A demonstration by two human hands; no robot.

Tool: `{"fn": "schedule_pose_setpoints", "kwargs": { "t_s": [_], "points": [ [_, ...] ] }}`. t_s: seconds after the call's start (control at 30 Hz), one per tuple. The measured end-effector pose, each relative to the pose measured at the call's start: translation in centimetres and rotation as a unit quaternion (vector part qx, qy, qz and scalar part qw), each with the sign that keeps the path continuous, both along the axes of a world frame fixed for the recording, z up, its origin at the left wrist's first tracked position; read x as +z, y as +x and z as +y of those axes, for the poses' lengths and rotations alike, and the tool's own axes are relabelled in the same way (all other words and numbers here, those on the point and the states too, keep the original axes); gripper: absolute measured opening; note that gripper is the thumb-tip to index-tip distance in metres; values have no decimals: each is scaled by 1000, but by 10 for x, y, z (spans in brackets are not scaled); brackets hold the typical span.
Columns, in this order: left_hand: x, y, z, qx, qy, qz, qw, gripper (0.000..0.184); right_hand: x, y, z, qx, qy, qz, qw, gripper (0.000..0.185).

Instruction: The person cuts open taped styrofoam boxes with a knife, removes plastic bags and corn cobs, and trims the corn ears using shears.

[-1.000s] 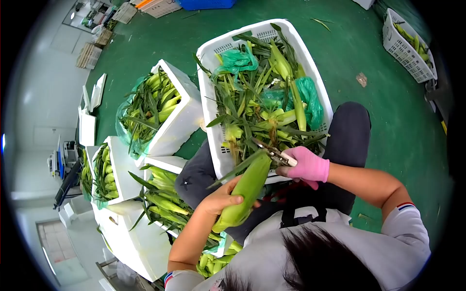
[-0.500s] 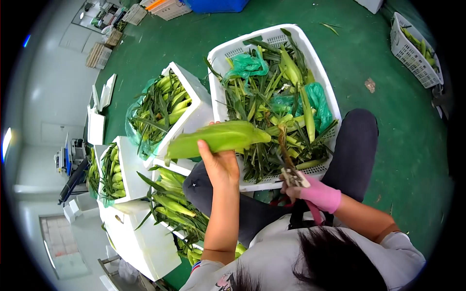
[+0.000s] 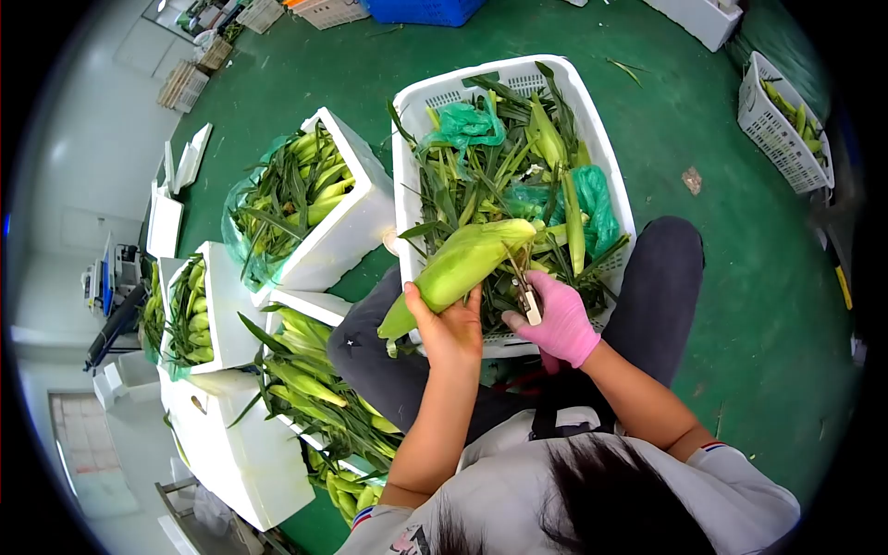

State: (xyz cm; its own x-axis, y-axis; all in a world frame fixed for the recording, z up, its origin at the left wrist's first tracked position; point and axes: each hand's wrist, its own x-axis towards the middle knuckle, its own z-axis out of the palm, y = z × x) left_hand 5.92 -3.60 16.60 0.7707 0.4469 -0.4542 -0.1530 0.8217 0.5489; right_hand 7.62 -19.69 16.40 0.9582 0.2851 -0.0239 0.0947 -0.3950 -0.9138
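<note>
My bare left hand (image 3: 446, 324) is wrapped round an ear of corn in its green husk (image 3: 462, 264), held tilted over the near edge of a white basket (image 3: 404, 199). My right hand (image 3: 564, 319), in a pink glove, grips pruning shears (image 3: 530, 305) by pale handles. Their blades point up at the stem end of the corn; whether they touch it I cannot tell. Below both hands the basket holds cut leaves, husks, stalks and a green plastic bag (image 3: 601, 208).
To the left stand foam boxes of unhusked corn, one (image 3: 356, 217) beside the basket and another (image 3: 236, 305) behind it. A lower box (image 3: 314, 305) of corn touches my left leg. Another white basket (image 3: 786, 139) with corn stands at far right on the green floor (image 3: 684, 102).
The corn has tilted, its stem end rising toward the upper right and its tip dropping. My right hand has brought the shears up and left to the stem end.
</note>
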Motion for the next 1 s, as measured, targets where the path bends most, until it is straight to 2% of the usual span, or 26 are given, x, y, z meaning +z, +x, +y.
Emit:
{"fn": "schedule_pose_setpoints", "kwargs": {
  "t_s": [0.1, 0.13, 0.17, 0.2, 0.23, 0.27, 0.3, 0.33, 0.37, 0.4, 0.43, 0.47, 0.5, 0.53, 0.57, 0.6, 0.63, 0.7, 0.77, 0.8, 0.83, 0.87, 0.9, 0.93, 0.97, 1.0],
  "points": [
    [-13, -5, 22, -17, -41, 27, 999, 63, -15, -17, -15, 110, 50, 147, 982, 34],
    [-15, -5, 33, -37, -86, 67, 993, 62, -4, -20, -22, 161, 157, 264, 938, 27],
    [-37, -11, 50, -87, -128, 70, 985, 63, 15, -19, -32, 223, 264, 439, 829, 34],
    [-63, -16, 55, -153, -132, 4, 979, 63, 23, -23, -36, 274, 320, 475, 772, 36],
    [-55, -17, 49, -216, -127, -63, 966, 63, 25, -30, -36, 324, 372, 510, 705, 37],
    [-46, -10, 49, -263, -305, -14, 915, 64, 17, -37, -39, 343, 447, 589, 579, 42],
    [-42, -17, 50, -352, -285, -137, 881, 65, 8, -41, -40, 364, 484, 619, 500, 45],
    [-41, -19, 50, -375, -287, -235, 850, 67, -2, -44, -43, 382, 512, 626, 448, 48],
    [-39, -19, 50, -396, -283, -334, 808, 68, -12, -43, -46, 390, 536, 617, 424, 51],
    [-28, -29, 49, -295, -265, -235, 887, 73, -17, -37, -51, 392, 555, 599, 424, 54],
    [-17, -39, 47, -197, -220, -126, 947, 80, -14, -30, -48, 355, 580, 561, 472, 53],
    [-13, -48, 55, -235, -182, -133, 946, 85, -10, -22, -45, 316, 598, 520, 522, 51],
    [-9, -54, 63, -277, -142, -138, 940, 91, -8, -8, -40, 286, 608, 502, 545, 50],
    [-6, -54, 68, -352, -213, -235, 881, 94, -2, 2, -32, 269, 615, 498, 549, 49],
    [-5, -55, 68, -402, -214, -253, 854, 99, 5, 13, -26, 253, 620, 502, 547, 48],
    [-11, -66, 74, -418, -199, -215, 860, 101, 6, 24, -18, 255, 625, 513, 530, 47],
    [-14, -79, 78, -432, -185, -178, 865, 102, 21, 29, -11, 111, 564, 560, 597, 48],
    [-15, -90, 83, -445, -96, -251, 854, 98, -14, 54, 1, 78, 594, 554, 578, 46],
    [-7, -102, 88, -457, 37, -278, 844, 91, -35, 65, 12, -218, 544, 549, 595, 40],
    [7, -108, 92, -459, 127, -270, 837, 86, -53, 61, 5, -167, 530, 531, 640, 30],
    [21, -109, 94, -456, 218, -259, 823, 81, -53, 55, 7, -118, 514, 552, 646, 23],
    [33, -112, 90, -418, 263, -233, 838, 62, -52, 46, 4, -37, 455, 560, 692, 22],
    [40, -113, 88, -388, 346, -209, 828, 57, -33, 28, 6, 39, 388, 565, 727, 23],
    [45, -110, 89, -358, 425, -184, 811, 53, -20, 9, 15, 77, 433, 563, 700, 26],
    [51, -106, 88, -326, 502, -161, 785, 49, 3, -8, 21, 49, 429, 568, 701, 27],
    [61, -104, 88, -305, 530, -139, 779, 42, 33, -18, 28, 68, 381, 516, 764, 25]
  ]
}}
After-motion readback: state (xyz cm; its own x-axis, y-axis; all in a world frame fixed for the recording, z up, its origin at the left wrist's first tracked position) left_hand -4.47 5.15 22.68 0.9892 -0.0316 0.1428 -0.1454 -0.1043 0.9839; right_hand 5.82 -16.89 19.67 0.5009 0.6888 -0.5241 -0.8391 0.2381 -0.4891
